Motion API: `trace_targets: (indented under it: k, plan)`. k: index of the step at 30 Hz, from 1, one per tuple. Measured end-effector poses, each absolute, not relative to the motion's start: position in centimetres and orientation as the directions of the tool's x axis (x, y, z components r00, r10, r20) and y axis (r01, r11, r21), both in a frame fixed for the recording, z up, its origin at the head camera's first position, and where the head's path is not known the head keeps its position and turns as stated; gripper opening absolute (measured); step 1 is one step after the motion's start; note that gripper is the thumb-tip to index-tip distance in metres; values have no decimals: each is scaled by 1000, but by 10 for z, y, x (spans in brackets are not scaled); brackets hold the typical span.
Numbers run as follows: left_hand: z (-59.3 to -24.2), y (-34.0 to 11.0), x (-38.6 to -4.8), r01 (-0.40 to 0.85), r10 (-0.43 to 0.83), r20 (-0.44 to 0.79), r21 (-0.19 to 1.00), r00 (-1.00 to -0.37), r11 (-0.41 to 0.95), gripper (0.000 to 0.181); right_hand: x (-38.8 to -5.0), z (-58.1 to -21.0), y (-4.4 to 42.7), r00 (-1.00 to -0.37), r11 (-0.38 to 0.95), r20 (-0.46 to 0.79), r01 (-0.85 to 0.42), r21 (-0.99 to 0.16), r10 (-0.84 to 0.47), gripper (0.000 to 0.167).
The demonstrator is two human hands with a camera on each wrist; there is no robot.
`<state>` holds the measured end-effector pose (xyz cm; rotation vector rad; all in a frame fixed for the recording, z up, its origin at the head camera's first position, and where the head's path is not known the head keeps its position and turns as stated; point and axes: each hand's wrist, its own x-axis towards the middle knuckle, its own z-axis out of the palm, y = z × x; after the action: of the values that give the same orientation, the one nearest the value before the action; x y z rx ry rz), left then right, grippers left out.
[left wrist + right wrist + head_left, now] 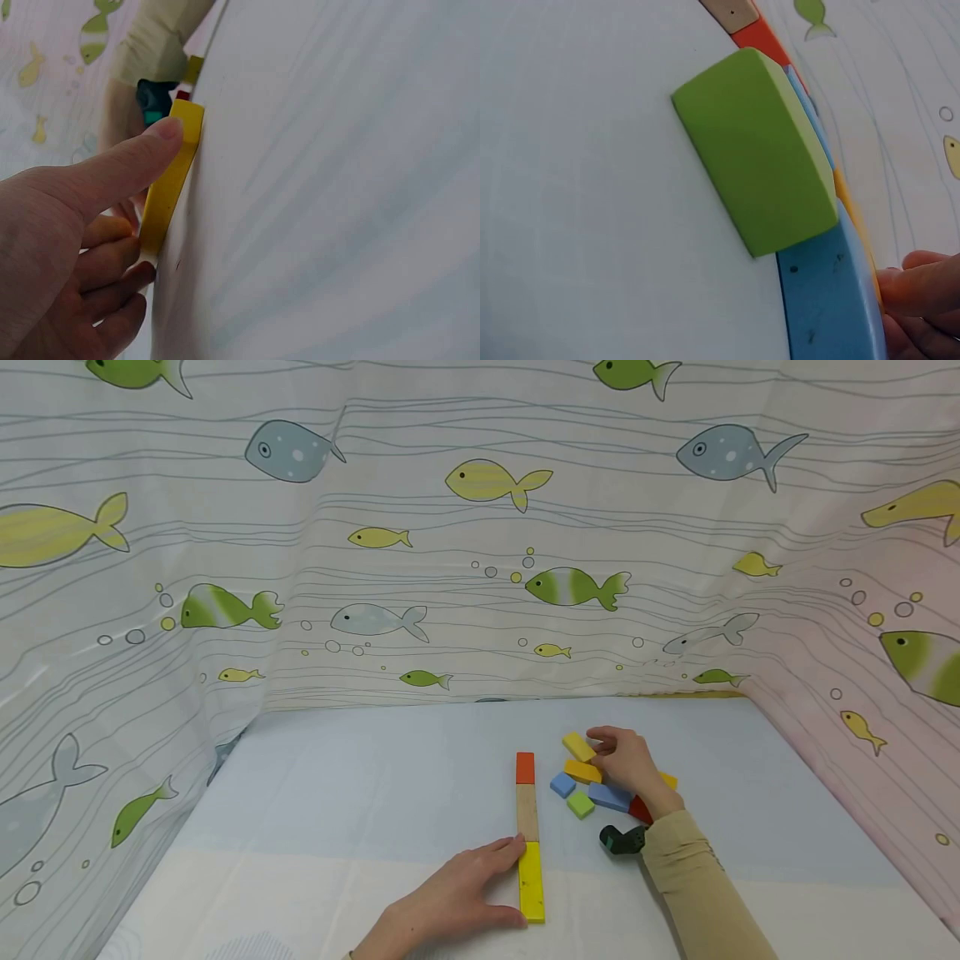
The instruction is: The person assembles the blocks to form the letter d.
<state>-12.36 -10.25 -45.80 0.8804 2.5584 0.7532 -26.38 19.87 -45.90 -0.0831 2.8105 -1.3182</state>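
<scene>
A yellow block (531, 883), a plain wooden block (527, 812) and a red block (525, 768) form a straight line. My left hand (457, 893) holds the yellow block, thumb at its near end and fingers by its far end. In the left wrist view, the thumb of that hand (82, 225) presses the end of the yellow block (169, 187). My right hand (632, 766) is at the loose blocks, fingers beside a light yellow block (579, 747) and above an orange block (582, 771). Its fingertips (922, 289) show at the right wrist view's edge, partly hidden.
Right of the line lie a small blue block (563, 785), a green block (581, 804), a longer blue block (611, 797) and a dark red block (640, 810). Another yellow piece (669, 781) lies beyond my right wrist. Fish-patterned cloth (450, 568) surrounds the table.
</scene>
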Motion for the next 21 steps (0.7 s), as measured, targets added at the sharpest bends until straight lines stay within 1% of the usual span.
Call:
trace_targets:
  k: [9,15,21]
  plan:
    - [-457,-103,-123,445,634,-157,587,-757,677,88,-265,-461,198,-996,644,-10,-48,-764,-87,48]
    - [-457,-103,-122,443,633,-160,586,-757,679,88,-266,-465,193,-990,637,-7,-86,-766,-141,54]
    - [-456,-102,-123,427,627,-180,589,-758,686,88,-268,-468,190,-988,653,-4,-101,-750,-157,62]
